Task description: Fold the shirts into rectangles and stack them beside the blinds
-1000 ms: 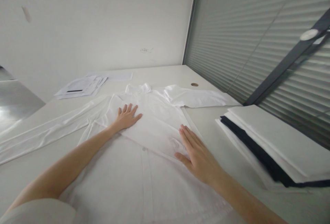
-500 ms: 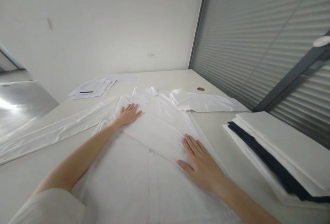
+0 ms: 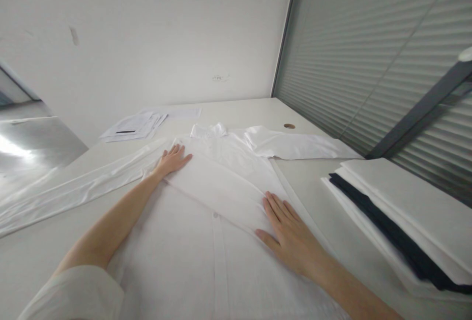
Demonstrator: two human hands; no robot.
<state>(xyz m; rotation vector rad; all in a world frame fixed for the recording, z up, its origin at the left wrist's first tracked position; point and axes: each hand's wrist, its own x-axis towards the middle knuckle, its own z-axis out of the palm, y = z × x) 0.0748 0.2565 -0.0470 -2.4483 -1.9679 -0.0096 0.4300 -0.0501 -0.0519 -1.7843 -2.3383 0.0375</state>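
A white buttoned shirt lies spread on the white table, its collar at the far end. Across its chest runs a slanting layer of the same white cloth. My left hand rests open on the upper left end of that layer, near the shoulder. At its lower right end my right hand lies flat, fingers stretched out. One white sleeve reaches out to the right beyond the collar. Long white fabric stretches away to the left.
Folded white and dark cloths are stacked at the right. Several papers lie at the back left. A round hole is in the table near the blinds. A white wall stands behind.
My left hand has slid a little to the left along the cloth toward the shoulder edge. My right hand stays in place. The view has shifted slightly.
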